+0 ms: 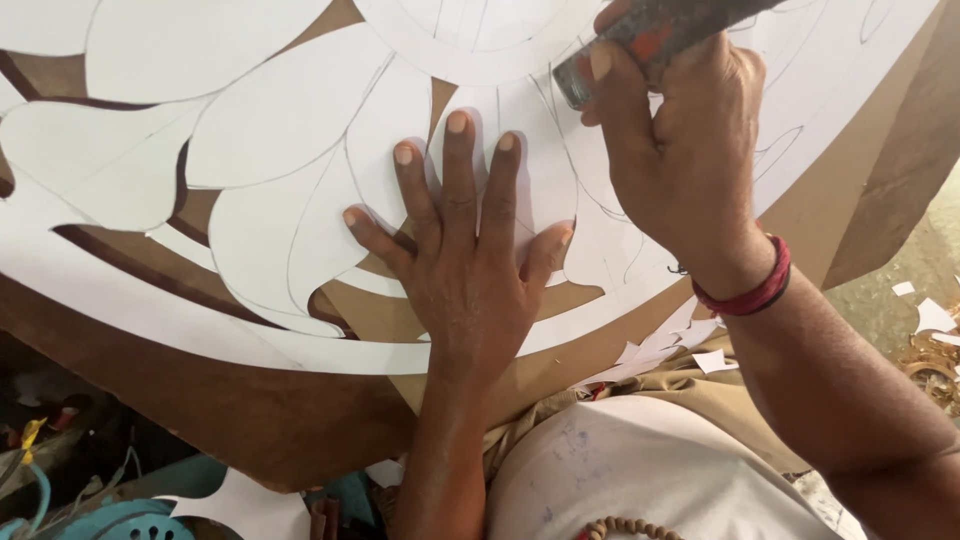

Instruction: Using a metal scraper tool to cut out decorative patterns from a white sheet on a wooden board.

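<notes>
White paper stencil [300, 140], thin, limp and tear-prone, lies on the brown board [250, 410]; left hand [465, 260] presses it flat, fingers spread toward 12 o'clock; at 2 o'clock right hand [680, 150] clenches a cutter [640, 35]

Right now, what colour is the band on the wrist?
Red, on the right hand's wristband; head view shows it.

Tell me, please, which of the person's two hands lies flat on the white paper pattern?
The left hand: it presses the white paper pattern palm down with fingers spread, while the right hand is closed around a cutting tool.
</notes>
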